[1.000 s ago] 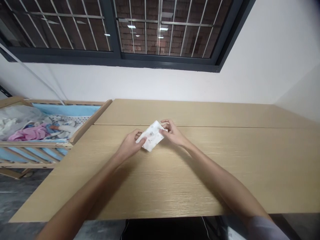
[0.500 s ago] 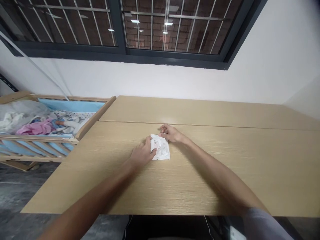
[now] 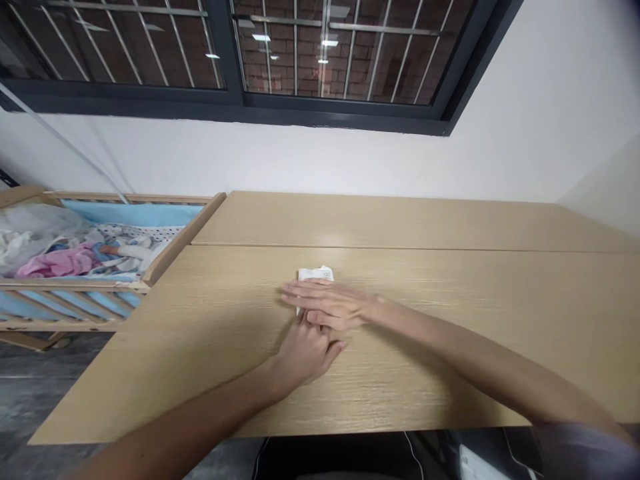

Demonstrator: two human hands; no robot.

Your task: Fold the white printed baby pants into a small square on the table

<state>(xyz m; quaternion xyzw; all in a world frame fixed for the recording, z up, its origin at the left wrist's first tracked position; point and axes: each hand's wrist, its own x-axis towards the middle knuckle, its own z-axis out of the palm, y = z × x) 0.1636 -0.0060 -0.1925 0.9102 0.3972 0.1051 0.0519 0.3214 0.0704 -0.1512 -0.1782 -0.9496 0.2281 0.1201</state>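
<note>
The right hand (image 3: pixel 327 303) lies flat and extended, its fingers together and pointing toward the left, covering most of a folded white cloth (image 3: pixel 315 275). Only the cloth's far end and a thin strip at the fingertips' side show. The left hand (image 3: pixel 305 353) sits just nearer the body, narrow and angled up, its fingers meeting the underside of the right hand. Whether it grips the cloth is hidden. The cloth is loose on the slick surface, so a sideways slide of the right palm could drag it askew, and lifting that palm could let a fold spring open.

Beneath the hands is a wood-grain table (image 3: pixel 440 360), with a seam (image 3: pixel 400 248) beyond them. Well left of the hands, a wooden cot (image 3: pixel 185 237) holds a pink garment (image 3: pixel 57 263), a white bundle (image 3: pixel 30 243) and blue padding (image 3: pixel 130 213). Far ahead, a barred window (image 3: pixel 240 110) faces a brick wall (image 3: pixel 280 67).
</note>
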